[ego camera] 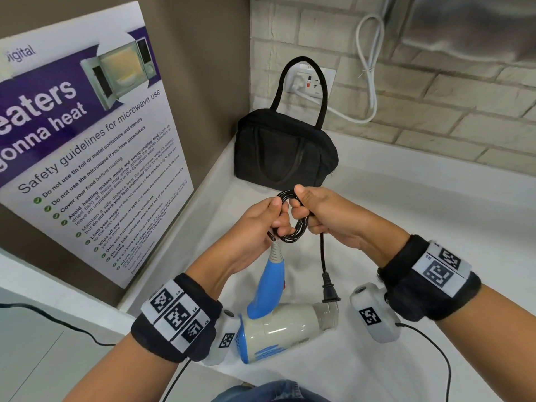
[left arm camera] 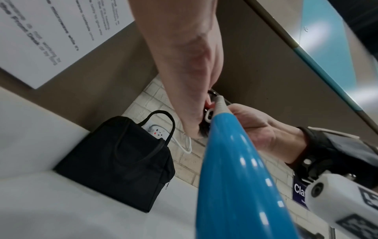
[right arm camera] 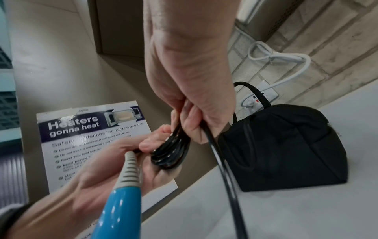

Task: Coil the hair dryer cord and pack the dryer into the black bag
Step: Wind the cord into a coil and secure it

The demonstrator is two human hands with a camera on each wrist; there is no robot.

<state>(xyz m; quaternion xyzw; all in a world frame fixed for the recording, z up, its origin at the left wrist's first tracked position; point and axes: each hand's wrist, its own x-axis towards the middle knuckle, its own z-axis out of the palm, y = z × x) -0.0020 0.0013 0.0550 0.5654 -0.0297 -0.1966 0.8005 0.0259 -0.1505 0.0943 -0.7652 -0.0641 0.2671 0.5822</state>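
The cord (ego camera: 291,219) is being wound into small loops. The loops are being pinched by the left hand (ego camera: 255,227) and the right hand (ego camera: 324,216). The dryer (ego camera: 278,326) is hanging near, under the hands. The plug (ego camera: 330,291) is dangling. The shut bag (ego camera: 284,152) is being kept far on the bench (ego camera: 435,213). Next, the loose end likely needs winding.
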